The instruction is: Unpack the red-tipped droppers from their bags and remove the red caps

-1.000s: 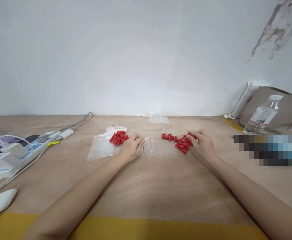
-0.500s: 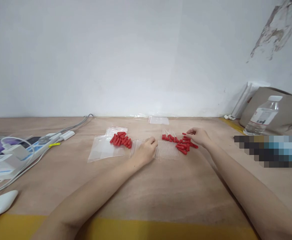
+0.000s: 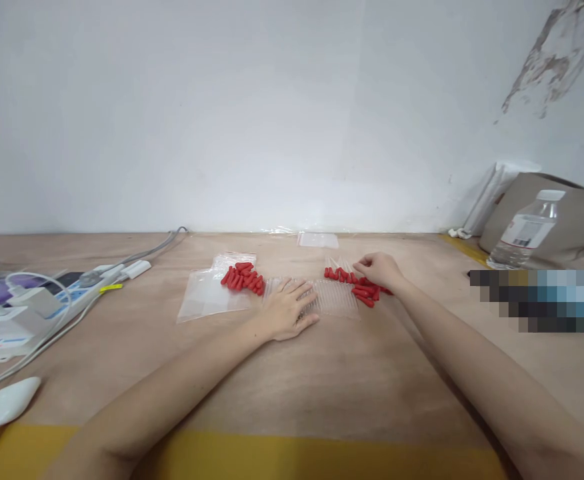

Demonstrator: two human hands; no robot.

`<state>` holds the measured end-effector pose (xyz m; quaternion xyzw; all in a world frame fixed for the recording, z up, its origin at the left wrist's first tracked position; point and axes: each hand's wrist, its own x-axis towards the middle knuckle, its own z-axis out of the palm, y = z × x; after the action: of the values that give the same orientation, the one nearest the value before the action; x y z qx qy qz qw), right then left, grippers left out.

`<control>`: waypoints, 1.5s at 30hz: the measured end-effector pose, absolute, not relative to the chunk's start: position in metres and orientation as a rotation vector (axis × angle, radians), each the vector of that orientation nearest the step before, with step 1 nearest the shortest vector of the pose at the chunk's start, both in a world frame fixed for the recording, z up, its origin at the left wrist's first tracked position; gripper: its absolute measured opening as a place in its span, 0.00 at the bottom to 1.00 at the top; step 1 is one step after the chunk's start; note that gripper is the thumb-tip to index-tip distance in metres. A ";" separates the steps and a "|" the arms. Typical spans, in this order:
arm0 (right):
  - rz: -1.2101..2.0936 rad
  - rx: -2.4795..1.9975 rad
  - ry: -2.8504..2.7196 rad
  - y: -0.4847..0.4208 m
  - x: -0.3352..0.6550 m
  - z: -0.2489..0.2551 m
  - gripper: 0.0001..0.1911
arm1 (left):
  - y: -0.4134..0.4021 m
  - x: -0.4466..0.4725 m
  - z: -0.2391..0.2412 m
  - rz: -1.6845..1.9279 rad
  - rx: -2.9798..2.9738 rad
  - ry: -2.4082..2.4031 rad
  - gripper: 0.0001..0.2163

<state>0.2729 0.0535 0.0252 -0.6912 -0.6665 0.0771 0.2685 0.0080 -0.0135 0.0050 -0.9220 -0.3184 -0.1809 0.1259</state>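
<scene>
My left hand [image 3: 289, 310] lies flat, fingers spread, over a row of thin clear tubes [image 3: 339, 298] side by side on the table. My right hand [image 3: 379, 269] is closed in a pinch just above a pile of red rubber bulbs [image 3: 365, 293]; whatever is between its fingertips is too small to make out. Left of those fingertips, several clear tubes tipped with red bulbs [image 3: 341, 274] point towards the wall. A second heap of red bulbs [image 3: 242, 277] rests on clear plastic bags [image 3: 205, 300], left of my left hand.
A power strip [image 3: 72, 291] with plugs and cables runs along the left, with a white plastic object [image 3: 7, 407] nearer me. A small clear bag [image 3: 318, 240] lies by the wall. At the right are a water bottle [image 3: 527, 230], a grey-brown bag [image 3: 577, 207] and a blurred-out patch.
My left hand has opened from a curled grip to lie flat on the tubes. My right hand has shifted left, towards the tubes with red bulbs.
</scene>
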 end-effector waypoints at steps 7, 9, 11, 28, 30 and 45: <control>0.247 -2.055 -1.792 0.066 0.230 0.029 0.16 | -0.006 -0.001 0.002 -0.462 -2.734 -0.994 0.19; 0.283 -2.088 -1.789 0.069 0.227 0.030 0.13 | -0.007 -0.001 0.002 -0.467 -2.740 -1.011 0.19; 0.311 -2.110 -1.787 0.072 0.225 0.030 0.10 | -0.008 -0.002 0.001 -0.478 -2.739 -1.012 0.19; -0.261 -1.038 -2.169 -0.019 0.211 0.005 0.08 | -0.013 0.005 0.002 -0.746 -2.390 -0.967 0.18; -0.340 -0.926 -2.145 -0.026 0.208 -0.008 0.09 | -0.014 0.005 0.002 -0.713 -2.419 -0.909 0.15; -0.463 -0.692 -2.198 -0.027 0.198 -0.017 0.11 | -0.012 0.004 -0.004 -0.663 -2.537 -0.672 0.11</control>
<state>0.1981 -0.0267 -0.0173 -0.2717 -0.8630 -0.1818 0.3852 0.0044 -0.0118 -0.0041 -0.9152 -0.2423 -0.2391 0.2155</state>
